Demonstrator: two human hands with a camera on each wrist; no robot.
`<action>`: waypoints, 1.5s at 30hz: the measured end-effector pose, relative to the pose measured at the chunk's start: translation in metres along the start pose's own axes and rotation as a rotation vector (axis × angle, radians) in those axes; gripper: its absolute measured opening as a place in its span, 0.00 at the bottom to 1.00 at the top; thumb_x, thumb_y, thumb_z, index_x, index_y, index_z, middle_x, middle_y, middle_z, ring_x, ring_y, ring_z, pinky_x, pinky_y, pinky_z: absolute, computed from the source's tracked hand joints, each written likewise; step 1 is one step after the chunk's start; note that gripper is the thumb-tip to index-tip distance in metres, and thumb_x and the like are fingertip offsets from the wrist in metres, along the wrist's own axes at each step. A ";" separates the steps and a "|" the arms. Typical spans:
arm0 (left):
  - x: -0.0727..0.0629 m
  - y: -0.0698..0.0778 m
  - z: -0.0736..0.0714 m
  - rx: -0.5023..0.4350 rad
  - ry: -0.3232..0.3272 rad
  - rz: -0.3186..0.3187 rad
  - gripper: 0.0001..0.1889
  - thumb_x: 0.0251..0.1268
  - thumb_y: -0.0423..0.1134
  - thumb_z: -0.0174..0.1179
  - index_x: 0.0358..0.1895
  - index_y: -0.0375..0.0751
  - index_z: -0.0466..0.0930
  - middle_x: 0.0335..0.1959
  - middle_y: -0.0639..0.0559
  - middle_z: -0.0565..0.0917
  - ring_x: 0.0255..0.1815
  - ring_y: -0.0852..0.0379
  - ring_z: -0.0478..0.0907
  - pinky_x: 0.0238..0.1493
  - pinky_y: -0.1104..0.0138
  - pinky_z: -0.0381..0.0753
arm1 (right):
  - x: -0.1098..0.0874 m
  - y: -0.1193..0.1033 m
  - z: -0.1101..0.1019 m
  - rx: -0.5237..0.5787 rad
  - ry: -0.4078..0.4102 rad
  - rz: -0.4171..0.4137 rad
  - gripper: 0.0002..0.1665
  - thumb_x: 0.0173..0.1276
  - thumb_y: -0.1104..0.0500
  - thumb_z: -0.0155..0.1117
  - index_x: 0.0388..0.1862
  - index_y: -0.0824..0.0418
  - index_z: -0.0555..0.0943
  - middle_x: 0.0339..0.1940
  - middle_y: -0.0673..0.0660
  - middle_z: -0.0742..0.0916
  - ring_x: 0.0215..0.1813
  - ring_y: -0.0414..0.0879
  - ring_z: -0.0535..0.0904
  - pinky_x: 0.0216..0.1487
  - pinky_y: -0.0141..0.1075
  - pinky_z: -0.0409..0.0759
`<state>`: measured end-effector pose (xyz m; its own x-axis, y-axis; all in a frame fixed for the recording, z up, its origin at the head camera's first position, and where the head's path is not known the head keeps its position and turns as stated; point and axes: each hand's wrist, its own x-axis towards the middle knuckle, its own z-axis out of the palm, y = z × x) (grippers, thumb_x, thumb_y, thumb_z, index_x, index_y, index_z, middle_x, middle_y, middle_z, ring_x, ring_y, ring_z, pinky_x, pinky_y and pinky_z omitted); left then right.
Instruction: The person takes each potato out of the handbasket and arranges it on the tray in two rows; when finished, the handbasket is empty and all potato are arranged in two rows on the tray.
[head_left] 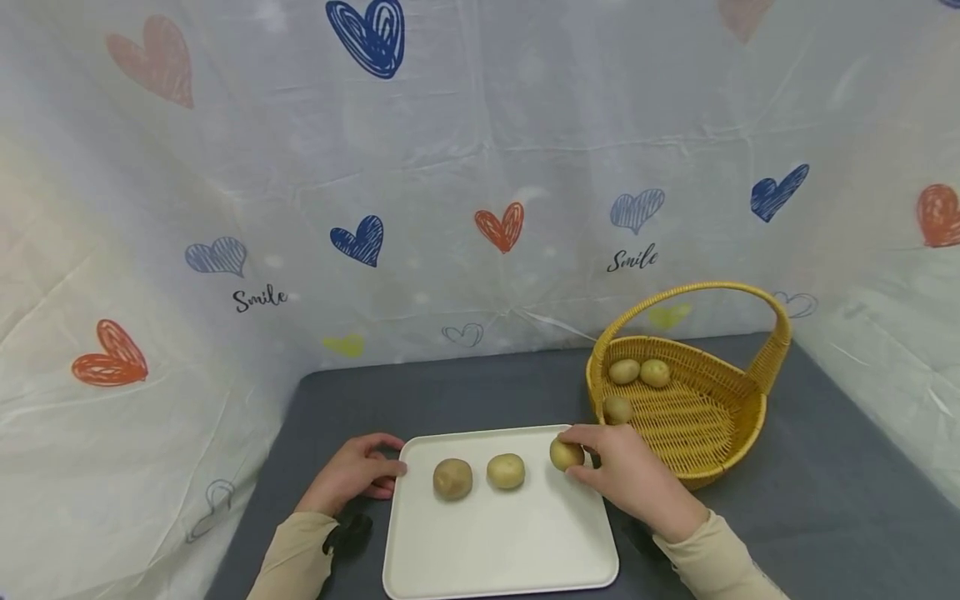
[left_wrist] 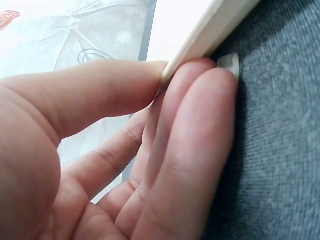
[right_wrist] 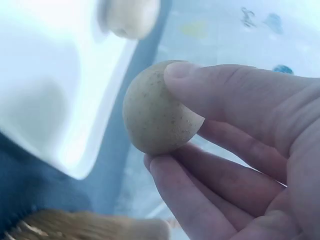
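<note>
My right hand (head_left: 626,471) pinches a small potato (head_left: 566,454) between thumb and fingers, over the upper right corner of a white tray (head_left: 502,550). The right wrist view shows this potato (right_wrist: 160,110) as speckled and pale brown, with the thumb on one side and the fingers on the other. Two more potatoes lie on the tray: a browner one (head_left: 453,479) toward its left and a yellower one (head_left: 506,471) near the middle. At the tray's left edge my left hand (head_left: 356,475) grips the rim, thumb on top and fingers beneath, as the left wrist view shows.
A yellow woven basket (head_left: 757,400) with a tall arched handle stands right of the tray, close behind my right hand. Inside it are three potatoes (head_left: 655,373). A dark grey cloth (head_left: 450,392) covers the table, and a heart-printed curtain (head_left: 420,167) hangs behind.
</note>
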<state>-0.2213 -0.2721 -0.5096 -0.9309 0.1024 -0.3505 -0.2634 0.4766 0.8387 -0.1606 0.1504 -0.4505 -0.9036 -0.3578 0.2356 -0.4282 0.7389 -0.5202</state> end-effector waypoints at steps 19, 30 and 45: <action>-0.001 -0.004 -0.002 -0.019 -0.015 -0.013 0.29 0.64 0.40 0.78 0.67 0.41 0.82 0.33 0.43 0.88 0.32 0.52 0.90 0.36 0.57 0.94 | 0.002 0.002 0.036 -0.095 0.028 -0.060 0.19 0.57 0.70 0.80 0.47 0.57 0.92 0.40 0.48 0.92 0.41 0.38 0.86 0.42 0.34 0.86; -0.003 -0.005 -0.002 -0.016 -0.029 -0.026 0.29 0.64 0.39 0.78 0.67 0.39 0.82 0.34 0.44 0.88 0.32 0.52 0.89 0.36 0.58 0.94 | -0.002 0.004 0.045 -0.121 0.029 -0.058 0.19 0.55 0.70 0.81 0.46 0.57 0.91 0.39 0.48 0.92 0.42 0.39 0.87 0.44 0.36 0.87; 0.000 -0.001 -0.002 -0.013 -0.026 -0.011 0.29 0.65 0.40 0.78 0.67 0.39 0.82 0.34 0.44 0.89 0.32 0.52 0.89 0.37 0.57 0.94 | 0.000 0.002 0.039 -0.070 0.023 0.026 0.22 0.54 0.72 0.80 0.49 0.60 0.91 0.46 0.52 0.93 0.51 0.45 0.90 0.53 0.42 0.90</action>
<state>-0.2216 -0.2739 -0.5095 -0.9211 0.1205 -0.3702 -0.2768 0.4660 0.8404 -0.1611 0.1295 -0.4830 -0.9139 -0.3254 0.2425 -0.4040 0.7859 -0.4681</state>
